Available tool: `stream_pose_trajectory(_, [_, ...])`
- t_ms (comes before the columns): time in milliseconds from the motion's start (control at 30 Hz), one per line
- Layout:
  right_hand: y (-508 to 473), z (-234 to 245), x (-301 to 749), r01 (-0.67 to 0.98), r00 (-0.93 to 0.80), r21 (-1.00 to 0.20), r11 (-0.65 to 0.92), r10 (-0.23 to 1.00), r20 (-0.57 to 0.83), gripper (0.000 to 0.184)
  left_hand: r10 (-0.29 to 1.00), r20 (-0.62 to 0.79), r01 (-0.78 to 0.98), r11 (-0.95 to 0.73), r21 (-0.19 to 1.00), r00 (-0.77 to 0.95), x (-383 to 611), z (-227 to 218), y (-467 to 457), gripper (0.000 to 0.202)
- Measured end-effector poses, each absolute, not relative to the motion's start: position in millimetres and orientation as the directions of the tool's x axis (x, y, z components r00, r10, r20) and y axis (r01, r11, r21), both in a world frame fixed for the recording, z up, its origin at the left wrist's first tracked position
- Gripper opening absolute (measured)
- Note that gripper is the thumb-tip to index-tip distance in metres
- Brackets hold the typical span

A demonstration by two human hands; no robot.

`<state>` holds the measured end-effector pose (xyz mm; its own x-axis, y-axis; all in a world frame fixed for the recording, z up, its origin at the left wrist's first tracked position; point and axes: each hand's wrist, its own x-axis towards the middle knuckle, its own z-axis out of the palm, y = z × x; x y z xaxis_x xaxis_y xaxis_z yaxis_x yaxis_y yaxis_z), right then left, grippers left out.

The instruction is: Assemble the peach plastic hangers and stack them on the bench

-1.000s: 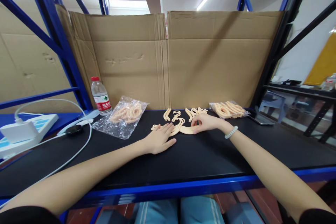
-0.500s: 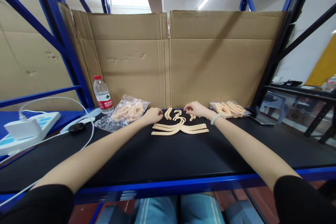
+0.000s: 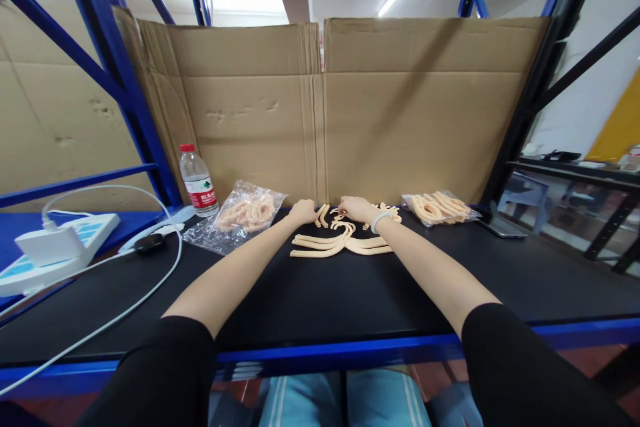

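On the black tabletop lie pale beige, soft-looking strips resembling thick noodles. Several long strips [image 3: 320, 252] fan out to both sides from a curled middle. My left hand [image 3: 303, 211] is closed, its fingertips touching or very near the short curved strips [image 3: 324, 216] left of the middle. Bent downward, the fingers of my right hand [image 3: 356, 208] are pressed together over a small curled strip [image 3: 336, 216], partly covering it. What either hand pinches, if anything, is hidden. More short curled pieces [image 3: 390, 211] lie behind my right wrist, which wears a beaded bracelet [image 3: 381, 219].
An opened clear bag of strips [image 3: 247, 210] and a water bottle [image 3: 199, 180] stand left; another bag [image 3: 440, 207] and a phone-like slab [image 3: 505, 227] lie right. Cardboard [image 3: 400, 113] walls the back. A white cable [image 3: 170, 267] and power strip [image 3: 65, 247] occupy the far left.
My right hand has moved left, from the right-hand short pieces to above the curled strip in the middle. My left hand has shifted slightly right and up, closer to the short curved strips.
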<state>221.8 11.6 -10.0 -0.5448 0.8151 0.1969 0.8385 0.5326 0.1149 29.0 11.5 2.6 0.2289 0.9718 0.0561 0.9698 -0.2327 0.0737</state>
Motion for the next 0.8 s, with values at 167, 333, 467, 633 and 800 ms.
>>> stream_pose_trajectory(167, [13, -11, 224, 0.830, -0.555, 0.103, 0.548, 0.798, 0.234, 0.016, 0.974, 0.074, 0.973, -0.219, 0.076, 0.214, 29, -2, 15, 0.031])
stream_pose_trajectory(333, [7, -6, 229, 0.841, -0.502, -0.017, 0.540, 0.793, 0.345, 0.012, 0.978, 0.068, 0.978, -0.202, 0.059, 0.198, 32, -1, 14, 0.032])
stream_pose_trajectory(467, [1, 4, 234, 0.842, -0.373, -0.204, 0.500, 0.810, 0.452, 0.011, 0.982, 0.060, 0.982, -0.184, 0.050, 0.181, 36, 4, 8, 0.032])
stream_pose_trajectory(633, [-15, 10, 236, 0.695, -0.197, -0.545, 0.469, 0.853, 0.483, 0.012, 0.986, 0.059, 0.985, -0.157, 0.069, 0.153, 41, 7, 1, 0.033])
stream_pose_trajectory(800, [-46, 4, 241, 0.386, -0.081, -0.837, 0.387, 0.919, 0.387, 0.007, 0.989, 0.070, 0.977, -0.138, 0.163, 0.128, 38, 10, -1, 0.034])
